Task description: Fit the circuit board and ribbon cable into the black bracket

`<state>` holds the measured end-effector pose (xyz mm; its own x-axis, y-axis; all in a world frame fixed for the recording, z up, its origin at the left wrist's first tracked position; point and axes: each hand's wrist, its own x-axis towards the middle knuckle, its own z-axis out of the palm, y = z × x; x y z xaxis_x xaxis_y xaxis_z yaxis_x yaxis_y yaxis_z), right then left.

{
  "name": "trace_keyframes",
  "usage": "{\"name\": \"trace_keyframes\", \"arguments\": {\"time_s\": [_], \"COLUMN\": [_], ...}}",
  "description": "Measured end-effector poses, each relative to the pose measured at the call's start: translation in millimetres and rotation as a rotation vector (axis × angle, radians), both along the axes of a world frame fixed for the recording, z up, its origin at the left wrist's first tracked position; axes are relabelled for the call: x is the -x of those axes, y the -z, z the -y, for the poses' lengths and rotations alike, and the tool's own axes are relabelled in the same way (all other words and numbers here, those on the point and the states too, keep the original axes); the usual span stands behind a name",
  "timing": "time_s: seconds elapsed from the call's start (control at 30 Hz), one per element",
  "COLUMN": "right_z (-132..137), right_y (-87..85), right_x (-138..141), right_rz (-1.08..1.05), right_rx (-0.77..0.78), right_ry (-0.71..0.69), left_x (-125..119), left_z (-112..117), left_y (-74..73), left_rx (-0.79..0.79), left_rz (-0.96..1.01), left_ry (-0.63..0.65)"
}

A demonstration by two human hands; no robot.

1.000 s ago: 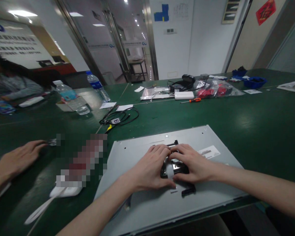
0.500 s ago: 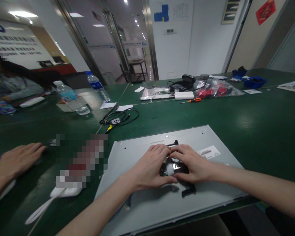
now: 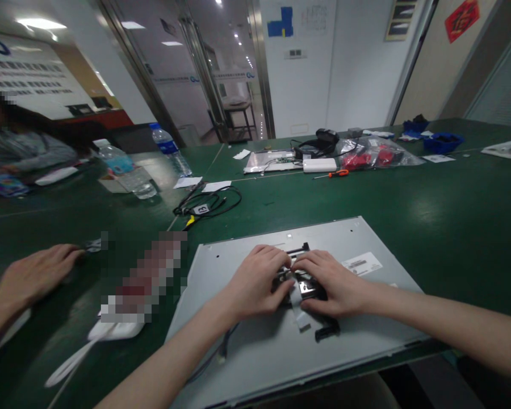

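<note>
A grey metal panel [image 3: 255,352], the back of a flat screen, lies on the green table in front of me. Near its middle sits a small black part [image 3: 309,291] with a pale flat ribbon [image 3: 297,303] running out of it toward me. My left hand [image 3: 255,284] and my right hand [image 3: 330,281] meet over this part, fingers curled and pinching at it. A black clip [image 3: 326,330] lies on the panel just below my right hand.
Another person's hand [image 3: 34,275] rests on the table at far left, beside a white object [image 3: 111,329]. Black coiled cables [image 3: 206,204] lie beyond the panel. Water bottles [image 3: 128,170], a red-handled screwdriver [image 3: 336,174] and bagged red parts [image 3: 366,156] stand further back.
My left hand has shifted slightly left and up, uncovering the pale ribbon, which now trails down toward me. The right hand stays on the black part. The other person's hand hardly moved.
</note>
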<state>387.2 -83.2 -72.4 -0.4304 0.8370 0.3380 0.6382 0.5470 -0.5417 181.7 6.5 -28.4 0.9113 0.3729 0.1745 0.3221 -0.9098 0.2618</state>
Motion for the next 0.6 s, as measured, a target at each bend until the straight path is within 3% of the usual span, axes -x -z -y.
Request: {"name": "trace_keyframes", "arguments": {"time_s": [0.33,0.6], "right_z": [0.1,0.4], "right_y": [-0.5,-0.8], "right_x": [0.4,1.5], "right_rz": [-0.006,-0.019], "right_rx": [-0.008,-0.003], "right_ry": [-0.006,-0.001], "left_x": [-0.5,-1.2], "left_z": [-3.8,-1.3], "left_y": [5.5,10.9], "left_rx": [-0.021,0.014], "left_rz": [0.021,0.036], "left_ry": [0.032,-0.012]}}
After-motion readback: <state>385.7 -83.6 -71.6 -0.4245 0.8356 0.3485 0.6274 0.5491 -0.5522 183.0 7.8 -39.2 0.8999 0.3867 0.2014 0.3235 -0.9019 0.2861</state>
